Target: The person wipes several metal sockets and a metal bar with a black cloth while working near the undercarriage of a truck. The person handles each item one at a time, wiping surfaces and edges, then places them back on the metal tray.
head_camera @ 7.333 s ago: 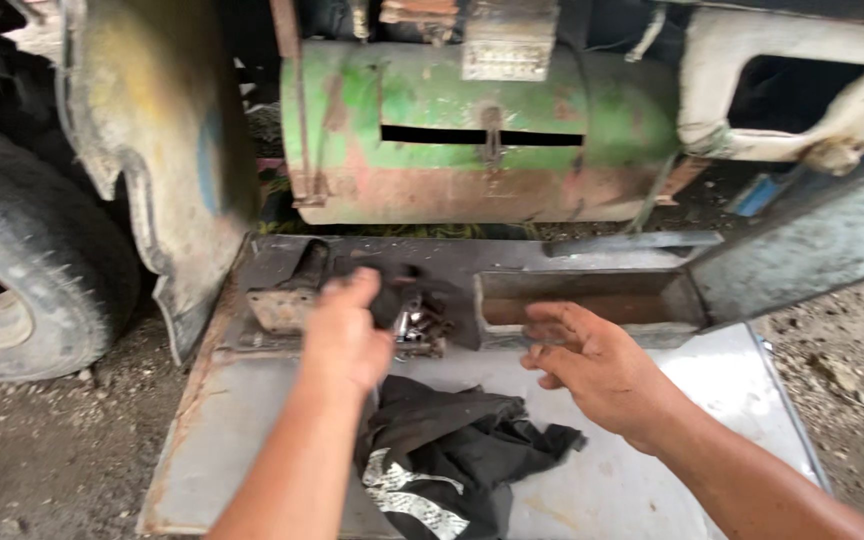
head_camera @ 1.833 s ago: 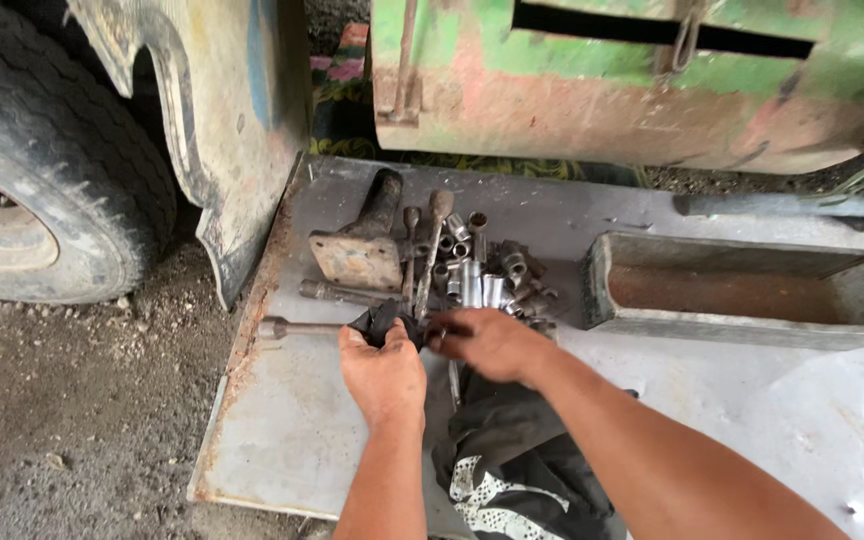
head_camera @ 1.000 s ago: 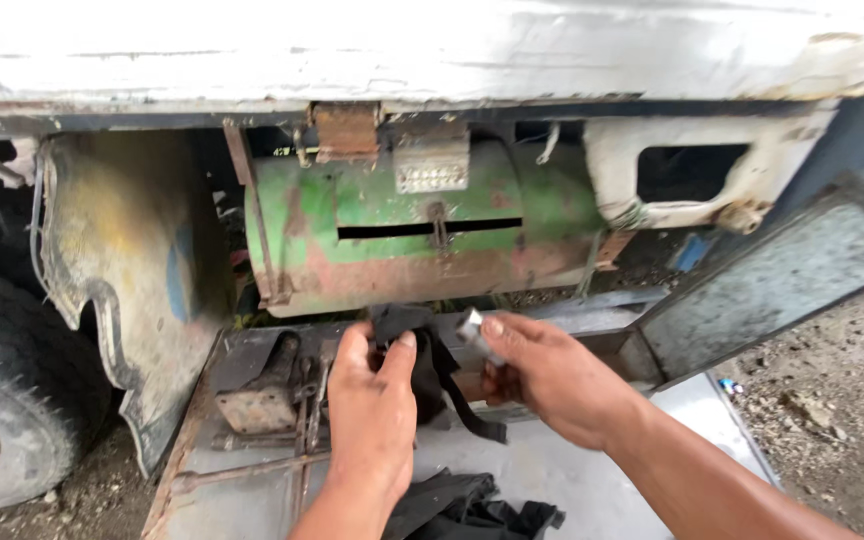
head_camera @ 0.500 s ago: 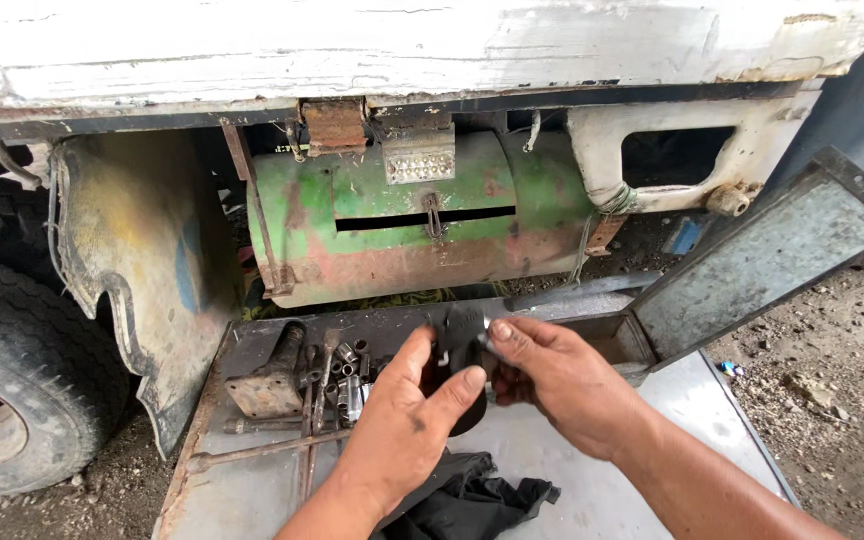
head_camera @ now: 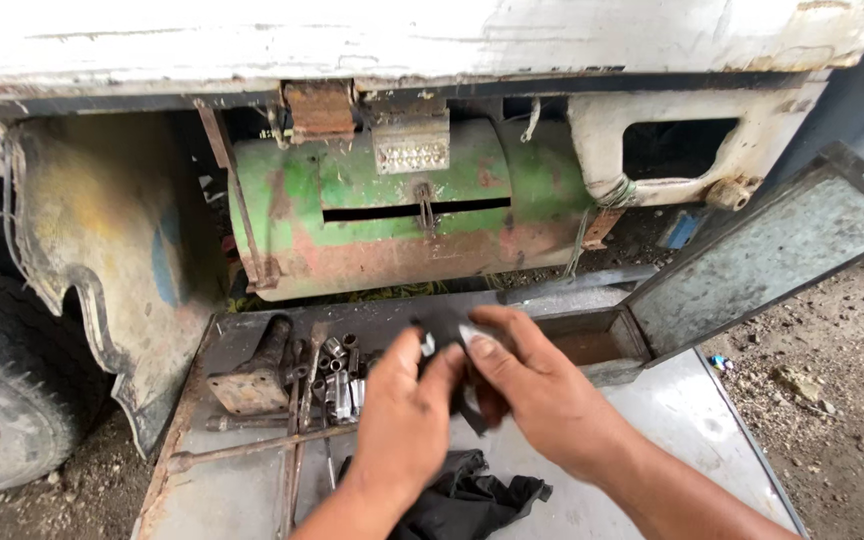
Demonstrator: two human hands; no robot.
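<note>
Two hands meet over the middle of a grey steel sheet (head_camera: 652, 440) that lies on the ground beside a truck. The left hand (head_camera: 402, 425) is closed round a wad of black rag (head_camera: 449, 345), thumb pressed up against it, and the right hand (head_camera: 532, 395) pinches a small shiny socket (head_camera: 469, 333) at its fingertips, pushing it into that rag. Held this way, cloth cupped in one palm and metal turned against it by the other, the socket looks to be getting wiped clean; how much of the socket is wrapped I cannot tell, since the hands blur and cover it.

Everything else sits in relation to that steel sheet. At its far left end a heap of loose sockets (head_camera: 337, 375) lies beside a rusty block-footed jack piece (head_camera: 250, 375), and long extension bars (head_camera: 262, 448) run across the sheet just in front of them, all within easy reach of the left hand. At the near edge, just under the wrists, a larger black cloth (head_camera: 472, 500) is crumpled, probably dropped there as a spare. At the far right end an open rusty metal toolbox (head_camera: 592, 345) rests with its lid (head_camera: 762, 260) tipped back, standing open so it can be reached into. Beyond the sheet hang the green tank (head_camera: 402, 225) and a worn mudflap (head_camera: 102, 240), with the tyre (head_camera: 2, 400) to the left.
</note>
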